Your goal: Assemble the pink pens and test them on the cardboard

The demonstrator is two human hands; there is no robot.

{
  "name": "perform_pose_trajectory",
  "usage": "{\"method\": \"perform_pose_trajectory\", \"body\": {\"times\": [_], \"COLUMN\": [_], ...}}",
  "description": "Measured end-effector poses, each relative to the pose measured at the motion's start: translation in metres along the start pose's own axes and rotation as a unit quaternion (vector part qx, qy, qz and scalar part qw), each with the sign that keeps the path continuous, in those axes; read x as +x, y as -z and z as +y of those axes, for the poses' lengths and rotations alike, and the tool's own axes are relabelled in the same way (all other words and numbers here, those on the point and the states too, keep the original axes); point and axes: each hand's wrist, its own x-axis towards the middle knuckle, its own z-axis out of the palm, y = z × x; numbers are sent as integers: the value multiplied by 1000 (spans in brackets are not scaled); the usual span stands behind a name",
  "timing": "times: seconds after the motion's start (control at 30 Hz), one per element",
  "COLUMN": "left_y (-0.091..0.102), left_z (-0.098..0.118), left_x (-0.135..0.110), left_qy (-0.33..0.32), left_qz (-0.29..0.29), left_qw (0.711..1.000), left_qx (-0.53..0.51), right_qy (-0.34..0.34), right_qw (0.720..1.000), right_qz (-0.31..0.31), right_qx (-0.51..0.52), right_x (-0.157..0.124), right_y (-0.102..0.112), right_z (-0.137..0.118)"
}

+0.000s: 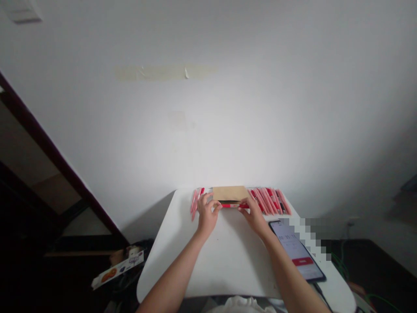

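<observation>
A slim red pen [230, 205] lies crosswise between my two hands, just in front of a brown paper envelope [230, 193]. My left hand [207, 213] pinches its left end between thumb and finger. At the other end, my right hand [253, 213] pinches it the same way. To the right of the envelope is a row of several pink and red pens [269, 201]. A smaller group of similar pens [194, 203] rests beyond my left hand. The fingers partly cover the ends of the held pen.
The white table [228, 261] stands against a pale wall [228, 130]. A phone [296, 252] with a lit timer screen lies by my right forearm, a cable near its lower end. Left of the table, below its top, are a printed white strip [119, 270] and dark clutter.
</observation>
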Motion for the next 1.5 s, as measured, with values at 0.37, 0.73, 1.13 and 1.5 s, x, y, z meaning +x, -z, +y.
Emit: {"method": "perform_pose_trajectory", "body": {"times": [0.37,0.73,1.13,1.5], "left_y": [-1,2,-6,-1], "left_z": [0,3,-1,4], "left_x": [-1,2,-3,-2], "left_qy": [3,-25,-2,-48], "left_qz": [-2,-1,-20,-43], "left_qw": [1000,1000,1000,998], "left_qx": [3,-16,19,4], "right_qy": [-26,-15,-16,-44], "right_qw": [999,998,998,994], "right_qz": [3,-11,0,-36], "right_qx": [22,-54,-64,-97], "right_x": [2,4,5,3], "right_y": [3,8,8,10], "right_z": [-4,-3,-5,-1]}}
